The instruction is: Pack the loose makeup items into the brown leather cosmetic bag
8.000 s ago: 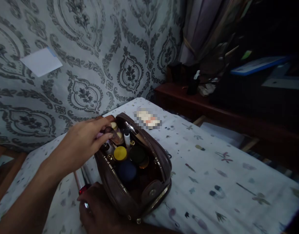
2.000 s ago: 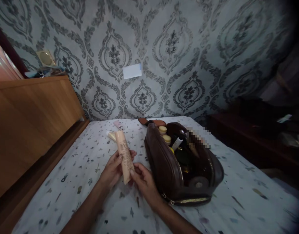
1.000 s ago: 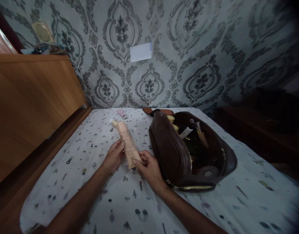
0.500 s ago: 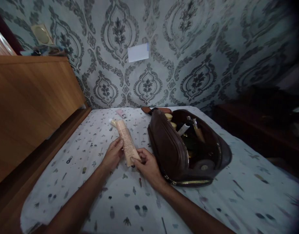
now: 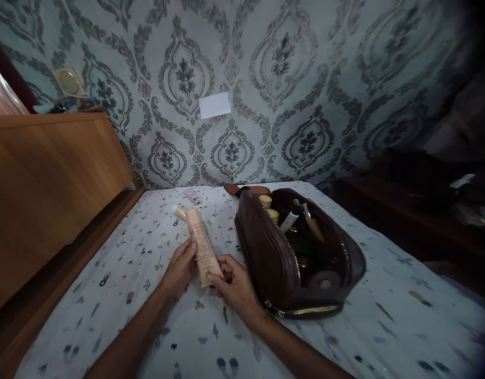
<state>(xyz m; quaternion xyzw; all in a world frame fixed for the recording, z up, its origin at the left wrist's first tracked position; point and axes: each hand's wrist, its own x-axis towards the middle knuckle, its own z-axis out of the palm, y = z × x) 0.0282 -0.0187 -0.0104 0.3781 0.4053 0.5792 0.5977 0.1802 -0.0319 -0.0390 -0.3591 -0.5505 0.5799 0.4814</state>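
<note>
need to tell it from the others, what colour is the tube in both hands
Pale peach tube, clearest in the head view.

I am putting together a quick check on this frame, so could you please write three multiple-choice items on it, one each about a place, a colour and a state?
1. Where is the brown pouch relative to the beige tube?
A. To its right on the bed
B. To its left by the headboard
C. Underneath it

2. What colour is the paper note on the wallpaper?
A. Red
B. White
C. Black

3. What state is the pouch in?
A. Zipped shut
B. Turned upside down
C. Open, with items showing inside

Answers:
1. A, since the pouch lies on the patterned sheet right of the tube, which the left hand and right hand both hold.
2. B, as the note shows pale white against the grey pattern.
3. C, as its zip gapes and bottles and jars show within.
</note>
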